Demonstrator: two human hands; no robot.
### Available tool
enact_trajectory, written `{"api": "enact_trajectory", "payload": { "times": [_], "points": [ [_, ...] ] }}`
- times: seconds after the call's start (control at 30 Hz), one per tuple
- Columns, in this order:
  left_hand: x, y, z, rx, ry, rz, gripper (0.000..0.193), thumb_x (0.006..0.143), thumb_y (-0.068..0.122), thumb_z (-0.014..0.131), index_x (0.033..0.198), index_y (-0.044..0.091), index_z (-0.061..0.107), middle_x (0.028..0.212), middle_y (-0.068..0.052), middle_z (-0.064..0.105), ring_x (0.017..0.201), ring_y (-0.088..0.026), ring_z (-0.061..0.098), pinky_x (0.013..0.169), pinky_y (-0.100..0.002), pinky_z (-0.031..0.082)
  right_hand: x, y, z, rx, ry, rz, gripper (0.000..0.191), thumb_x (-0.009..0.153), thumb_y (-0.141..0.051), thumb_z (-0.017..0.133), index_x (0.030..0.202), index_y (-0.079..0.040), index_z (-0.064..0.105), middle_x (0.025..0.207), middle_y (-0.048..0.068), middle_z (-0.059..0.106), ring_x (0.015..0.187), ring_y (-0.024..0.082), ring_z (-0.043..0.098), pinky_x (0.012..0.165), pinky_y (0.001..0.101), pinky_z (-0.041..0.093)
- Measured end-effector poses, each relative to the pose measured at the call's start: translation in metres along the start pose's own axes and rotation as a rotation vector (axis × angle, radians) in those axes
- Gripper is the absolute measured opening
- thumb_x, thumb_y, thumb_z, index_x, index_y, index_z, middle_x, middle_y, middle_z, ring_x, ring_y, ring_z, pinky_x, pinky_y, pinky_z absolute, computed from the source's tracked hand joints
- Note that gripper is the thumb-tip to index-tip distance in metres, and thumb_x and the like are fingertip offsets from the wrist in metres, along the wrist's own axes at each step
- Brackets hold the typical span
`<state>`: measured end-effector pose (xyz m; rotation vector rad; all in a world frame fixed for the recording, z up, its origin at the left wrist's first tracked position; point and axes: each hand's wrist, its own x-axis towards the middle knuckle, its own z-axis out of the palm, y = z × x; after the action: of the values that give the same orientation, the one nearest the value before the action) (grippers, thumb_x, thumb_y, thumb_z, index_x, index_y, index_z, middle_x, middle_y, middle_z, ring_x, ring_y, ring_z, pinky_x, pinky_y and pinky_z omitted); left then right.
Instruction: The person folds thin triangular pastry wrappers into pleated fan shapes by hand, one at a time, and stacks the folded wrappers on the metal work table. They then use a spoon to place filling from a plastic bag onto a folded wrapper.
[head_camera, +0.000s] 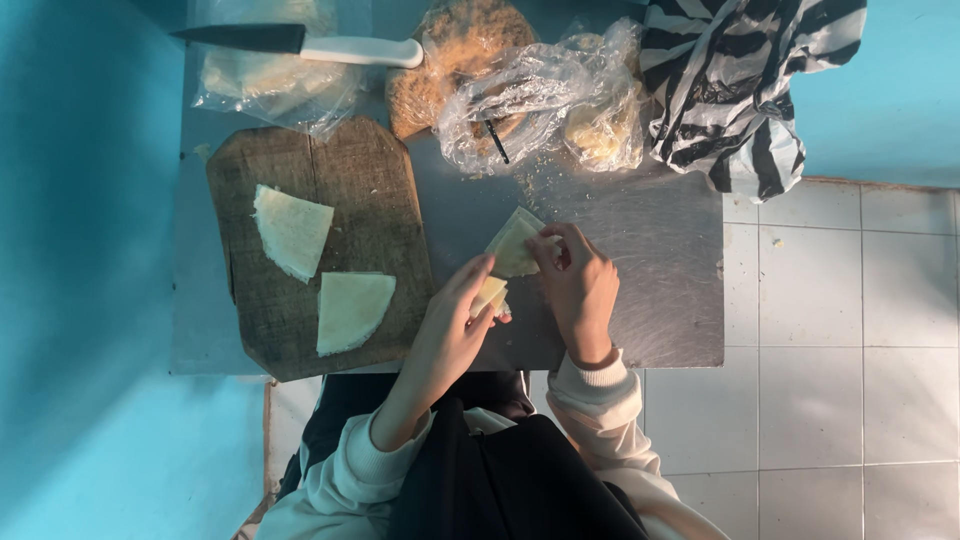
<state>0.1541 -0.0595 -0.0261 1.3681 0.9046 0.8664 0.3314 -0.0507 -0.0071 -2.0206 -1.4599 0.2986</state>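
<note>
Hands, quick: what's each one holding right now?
Left hand: closed on a small pale dough piece.
Right hand: pinching the folded flatbread wedge.

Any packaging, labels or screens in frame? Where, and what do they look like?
Clear bag: table's far left, under the knife; flat pale contents.
Crumpled clear bag: far centre, holding round brownish flatbreads.
Striped bag: far right corner, black and white, bunched.
No labels, signs or screens visible.
</note>
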Motion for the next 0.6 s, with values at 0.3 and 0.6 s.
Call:
{"api": "enact_trajectory", "payload": {
  "times": [0.3, 0.6],
  "points": [
    [0.000, 0.007, -0.002, 0.014, -0.014, 0.024, 0.058, 0.095, -0.013, 0.054, 0.150, -0.005, 0.041, 0.147, -0.020, 0.052, 0.093, -0.021, 0.077, 0.076, -0.027, 0.064, 0.000, -0.001, -0.002, 0.020, -0.005, 0.060, 0.023, 0.088, -0.031, 0.080, 0.104, -0.015, 0.074, 0.068, 0.003, 0.066, 0.057, 0.016, 0.063, 0.055, 0.0322, 0.048],
    [0.011, 0.029, -0.035, -0.638, -0.131, -0.064, 0.051, 0.108, 0.013, 0.049, 0.156, -0.003, 0.048, 0.143, -0.027, 0.059, 0.102, -0.025, 0.069, 0.094, -0.038, 0.054, -0.003, 0.026, -0.024, -0.016, 0.163, -0.078, 0.023, 0.092, -0.024, 0.080, 0.110, -0.011, 0.074, 0.089, 0.005, 0.069, 0.073, 0.016, 0.065, 0.064, 0.0309, 0.052]
  ]
}}
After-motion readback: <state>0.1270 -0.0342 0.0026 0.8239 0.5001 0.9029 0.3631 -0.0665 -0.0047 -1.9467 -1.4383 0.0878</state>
